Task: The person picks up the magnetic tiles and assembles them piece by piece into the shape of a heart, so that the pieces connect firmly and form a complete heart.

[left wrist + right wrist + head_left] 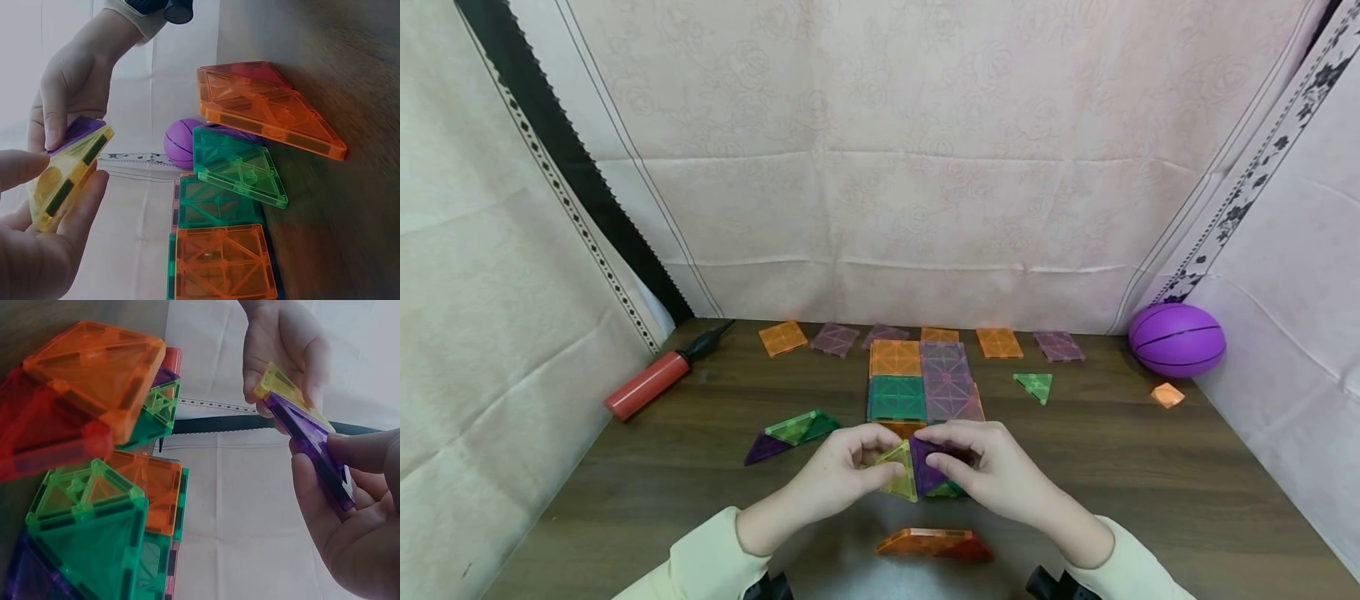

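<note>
Between thumb and fingers, my left hand point(838, 467) pinches a yellow triangular magnetic tile point(72, 172). My right hand point(996, 467) pinches a purple triangular magnetic tile point(303, 434) the same way. The two tiles meet along an edge, raised off the table in both wrist views. Just beyond the hands stands a block of square magnetic tiles point(897, 397) in orange, teal and purple. Partly hidden under the right hand is a group of green tiles point(946, 490). Nearer the person lies an orange and red tile piece point(928, 542).
Left of the hands sits a green and purple tile piece point(796, 429). Several orange and purple square tiles point(997, 342) line the table's back edge. A green triangle tile point(1036, 385) lies to the right. A red-handled tool point(651, 383) and a purple ball point(1177, 340) flank the table point(1150, 467).
</note>
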A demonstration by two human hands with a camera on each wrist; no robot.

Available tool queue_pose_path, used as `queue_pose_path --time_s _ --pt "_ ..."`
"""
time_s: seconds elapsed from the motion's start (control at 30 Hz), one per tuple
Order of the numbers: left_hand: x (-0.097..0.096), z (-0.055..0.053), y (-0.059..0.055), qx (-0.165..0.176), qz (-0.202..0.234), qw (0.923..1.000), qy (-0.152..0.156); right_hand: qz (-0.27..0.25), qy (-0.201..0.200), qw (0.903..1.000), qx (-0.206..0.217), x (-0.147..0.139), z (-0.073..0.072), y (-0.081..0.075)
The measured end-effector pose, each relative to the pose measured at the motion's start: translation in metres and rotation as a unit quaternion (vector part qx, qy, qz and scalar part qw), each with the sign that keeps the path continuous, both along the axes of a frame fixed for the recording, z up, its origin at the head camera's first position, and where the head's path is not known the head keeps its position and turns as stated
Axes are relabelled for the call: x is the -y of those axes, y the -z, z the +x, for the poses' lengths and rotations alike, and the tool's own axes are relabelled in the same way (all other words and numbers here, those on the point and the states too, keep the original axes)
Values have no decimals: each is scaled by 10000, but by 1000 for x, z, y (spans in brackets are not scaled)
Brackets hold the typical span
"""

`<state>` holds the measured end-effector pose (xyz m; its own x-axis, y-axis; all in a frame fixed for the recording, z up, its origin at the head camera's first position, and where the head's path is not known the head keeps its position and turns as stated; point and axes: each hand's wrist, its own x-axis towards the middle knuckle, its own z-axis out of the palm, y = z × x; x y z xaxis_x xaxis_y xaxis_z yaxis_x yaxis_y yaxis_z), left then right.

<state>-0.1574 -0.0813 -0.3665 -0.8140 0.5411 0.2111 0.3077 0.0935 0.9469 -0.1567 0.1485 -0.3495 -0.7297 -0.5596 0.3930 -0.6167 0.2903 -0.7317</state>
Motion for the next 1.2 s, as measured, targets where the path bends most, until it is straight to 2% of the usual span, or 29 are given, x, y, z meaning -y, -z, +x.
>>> queue_pose_path --time_s 0.13,0.33,0.43,0.57,0.73,0.87,1.0,1.2 --pt "-1 1 1 -188 -136 9997 -43 115 -202 9997 -120 3 2 1" --pt "-2 4 4 -457 -84 9988 -161 129 -418 9986 -299 4 1 1" --pt "0 5 4 -578 -166 9978 -287 60 -365 9992 -129 1 -4 -1" --pt "2 6 3 -573 -303 9965 -536 -12 49 9999 105 -10 -15 -8" --pt "8 7 2 -470 -422 9949 -781 22 746 9969 234 -35 -40 -13" --pt "14 6 4 -481 -472 9938 -883 -115 1278 9907 457 -62 -68 -7" --pt "19 4 6 -537 -557 9914 -1053 9 1829 9816 552 -92 -100 6" --pt "23 2 7 -523 -644 9894 -1190 531 2572 9599 983 -133 -140 31"
